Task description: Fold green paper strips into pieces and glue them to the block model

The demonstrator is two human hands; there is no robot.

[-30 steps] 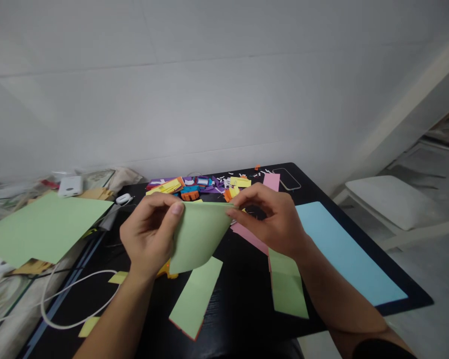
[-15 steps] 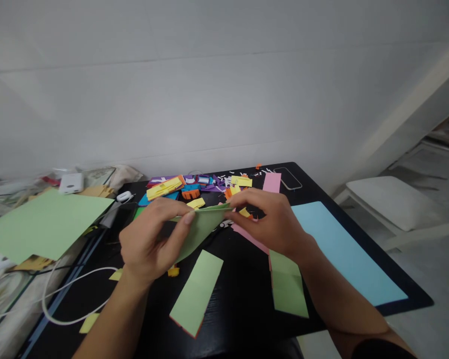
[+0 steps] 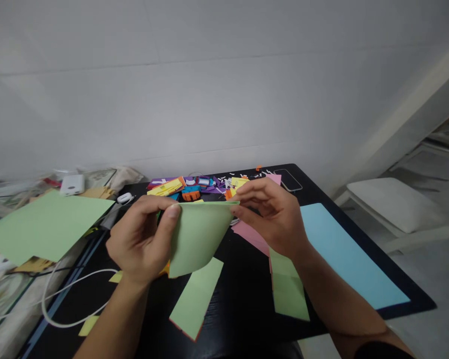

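A folded sheet of light green paper (image 3: 200, 232) is held up over the black table, its folded edge on top and its lower part curving down. My left hand (image 3: 144, 237) pinches its left end between thumb and fingers. At the right end of the fold, my right hand (image 3: 275, 214) has its thumb and fingertips closed around the paper's corner. Below lies a light green paper strip (image 3: 198, 299) with a thin orange edge. Another green piece (image 3: 290, 286) rests under my right forearm, over some pink paper (image 3: 252, 237).
Yellow paper strips (image 3: 168, 187), an orange piece (image 3: 191, 194) and white scraps lie along the wall. A blue sheet (image 3: 347, 254) covers the table's right side. At left are a large green sheet (image 3: 47, 224) and a white cable (image 3: 47, 299). A white stool (image 3: 385, 202) stands at right.
The folded green paper has turned so its broad face shows toward me. My left hand has shifted slightly left, and my right hand's fingers have lifted and spread a little at the corner.
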